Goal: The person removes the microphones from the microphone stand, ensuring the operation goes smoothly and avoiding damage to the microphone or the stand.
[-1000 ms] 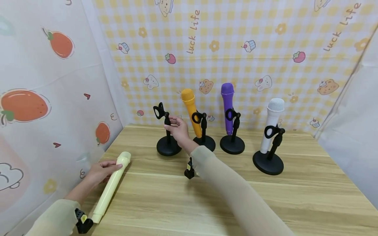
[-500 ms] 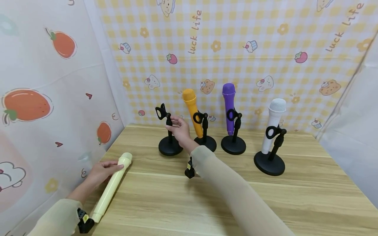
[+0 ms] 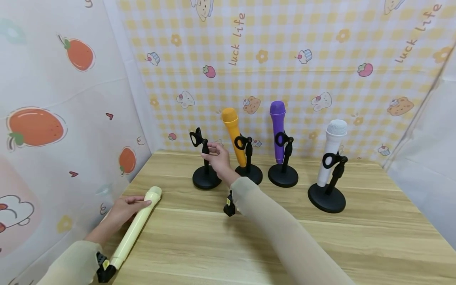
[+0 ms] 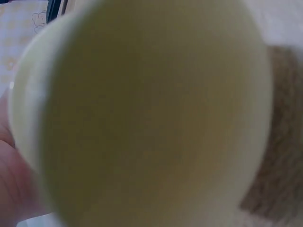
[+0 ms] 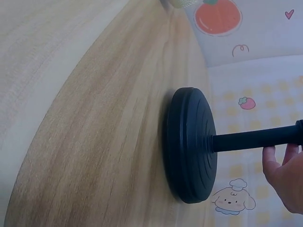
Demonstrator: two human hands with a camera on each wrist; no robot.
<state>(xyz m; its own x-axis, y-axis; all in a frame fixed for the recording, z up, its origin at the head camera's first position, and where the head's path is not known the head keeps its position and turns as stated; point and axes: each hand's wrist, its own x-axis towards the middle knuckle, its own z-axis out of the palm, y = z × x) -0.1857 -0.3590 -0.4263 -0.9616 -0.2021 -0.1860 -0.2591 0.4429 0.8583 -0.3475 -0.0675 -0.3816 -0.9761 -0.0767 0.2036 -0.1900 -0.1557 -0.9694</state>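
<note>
My left hand (image 3: 122, 211) grips a pale yellow microphone (image 3: 134, 229) near its head, at the table's left side. The microphone slants, its head pointing away from me; its blurred end (image 4: 156, 118) fills most of the left wrist view. Farther back, my right hand (image 3: 218, 159) pinches the post of a black microphone stand (image 3: 206, 179), thumb in front. The right wrist view shows fingertips against that post (image 5: 251, 139), with the round base (image 5: 191, 146) on the wood. The stand's clip (image 3: 197, 137) holds nothing.
To the right stand an orange microphone (image 3: 233, 130), a purple microphone (image 3: 278, 118) and a white microphone (image 3: 333, 138), each in a black stand. A patterned cloth (image 3: 285, 39) hangs behind the wooden table (image 3: 199, 241), and another cloth (image 3: 82, 130) borders its left side.
The whole head view has shifted slightly, so everything sits a little farther right and lower. Both hands keep their hold on the pale yellow microphone and the stand.
</note>
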